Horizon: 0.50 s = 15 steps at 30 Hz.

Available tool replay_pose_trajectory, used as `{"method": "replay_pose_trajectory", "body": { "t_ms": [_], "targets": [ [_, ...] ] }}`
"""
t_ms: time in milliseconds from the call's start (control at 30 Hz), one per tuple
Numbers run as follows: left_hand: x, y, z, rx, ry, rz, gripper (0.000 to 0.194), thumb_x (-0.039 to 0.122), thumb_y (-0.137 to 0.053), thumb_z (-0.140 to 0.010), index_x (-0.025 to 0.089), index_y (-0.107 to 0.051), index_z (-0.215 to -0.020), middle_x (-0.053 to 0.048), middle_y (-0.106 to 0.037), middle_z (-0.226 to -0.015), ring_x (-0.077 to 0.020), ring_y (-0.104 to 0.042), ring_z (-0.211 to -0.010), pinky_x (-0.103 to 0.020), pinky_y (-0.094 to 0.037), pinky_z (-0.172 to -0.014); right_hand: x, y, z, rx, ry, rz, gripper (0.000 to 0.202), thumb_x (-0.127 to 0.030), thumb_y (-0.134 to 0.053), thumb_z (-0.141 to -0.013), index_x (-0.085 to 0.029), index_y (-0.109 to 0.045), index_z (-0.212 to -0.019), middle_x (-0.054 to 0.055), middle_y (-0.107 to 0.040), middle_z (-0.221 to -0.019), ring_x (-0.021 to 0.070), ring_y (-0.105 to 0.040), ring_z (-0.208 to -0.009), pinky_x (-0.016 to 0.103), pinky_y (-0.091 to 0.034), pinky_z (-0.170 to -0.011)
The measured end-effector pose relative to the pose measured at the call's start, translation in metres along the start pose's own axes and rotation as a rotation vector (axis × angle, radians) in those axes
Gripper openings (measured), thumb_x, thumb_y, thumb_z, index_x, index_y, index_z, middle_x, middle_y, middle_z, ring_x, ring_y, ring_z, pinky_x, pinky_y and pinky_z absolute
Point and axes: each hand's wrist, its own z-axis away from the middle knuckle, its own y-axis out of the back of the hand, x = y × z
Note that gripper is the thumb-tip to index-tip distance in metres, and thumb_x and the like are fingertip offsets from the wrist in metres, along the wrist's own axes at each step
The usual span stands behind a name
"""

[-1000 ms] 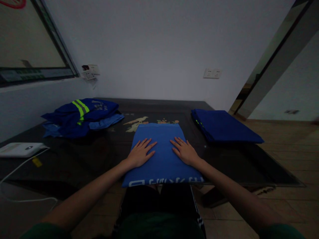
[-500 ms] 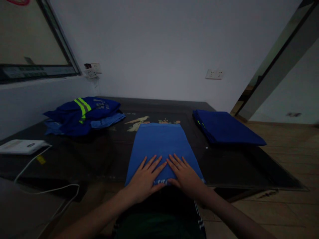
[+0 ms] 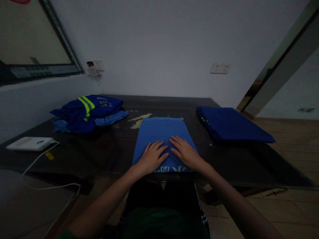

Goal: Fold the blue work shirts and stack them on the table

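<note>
A light blue folded garment [image 3: 163,129] lies flat near the front edge of the dark table, white lettering showing along its near edge. My left hand [image 3: 152,157] rests palm down on its left part, fingers extended. On the right part lies my right hand [image 3: 185,152], also flat with its fingers spread. Neither hand grips the cloth. The fingertips of both hands point toward each other and away from me, with a small gap between them.
To the right sits a stack of folded dark blue clothes [image 3: 231,124]. A rumpled blue pile with a yellow-green reflective stripe [image 3: 87,108] is at the back left. A white power bank [image 3: 31,143] with a white cable [image 3: 32,162] lies on the left of the dark table [image 3: 104,159].
Both hands have slid forward over the garment, away from me. More of the lettering at its near edge is uncovered, and the garment's near edge sits farther forward. The view has shifted slightly.
</note>
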Motion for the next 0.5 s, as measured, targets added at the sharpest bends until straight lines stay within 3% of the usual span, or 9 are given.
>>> {"method": "replay_pose_trajectory", "body": {
  "t_ms": [133,267,400,500],
  "targets": [
    [-0.009,-0.002,-0.022,0.058,0.12,-0.071,0.057,0.056,-0.034,-0.094,0.028,-0.036,-0.144,-0.009,-0.027,-0.155,-0.0334,-0.017,-0.144,-0.061,-0.013,-0.112,0.017,0.0,-0.018,-0.053,-0.126,0.106,0.058,-0.049,-0.036,-0.095,-0.024,-0.033,-0.147,0.009,-0.025,-0.155,0.0327,-0.018,-0.143,0.058,-0.023,-0.111],
    [-0.019,-0.003,-0.014,0.017,0.055,-0.101,0.054,0.052,-0.032,-0.096,0.025,-0.039,-0.142,-0.009,-0.036,-0.151,-0.0296,-0.025,-0.142,-0.056,-0.015,-0.115,0.024,-0.006,-0.006,-0.061,-0.107,0.211,0.055,-0.047,-0.036,-0.096,-0.026,-0.035,-0.147,0.007,-0.029,-0.154,0.031,-0.023,-0.142,0.055,-0.02,-0.113],
    [-0.006,-0.006,0.002,0.043,0.02,-0.13,0.056,0.053,-0.033,-0.095,0.024,-0.039,-0.142,-0.009,-0.037,-0.15,-0.0302,-0.024,-0.142,-0.058,-0.016,-0.114,0.005,-0.006,0.009,-0.042,-0.096,0.231,0.054,-0.047,-0.035,-0.096,-0.022,-0.042,-0.143,0.009,-0.033,-0.152,0.0323,-0.025,-0.141,0.058,-0.023,-0.111],
    [0.004,-0.012,0.005,0.06,-0.044,-0.132,0.06,0.054,-0.033,-0.095,0.023,-0.033,-0.146,-0.009,-0.035,-0.152,-0.0268,-0.024,-0.142,-0.054,-0.016,-0.115,-0.01,-0.01,0.013,-0.059,-0.026,0.2,0.055,-0.047,-0.031,-0.097,-0.022,-0.035,-0.146,0.006,-0.028,-0.154,0.0305,-0.022,-0.142,0.059,-0.022,-0.112]
  ]
}}
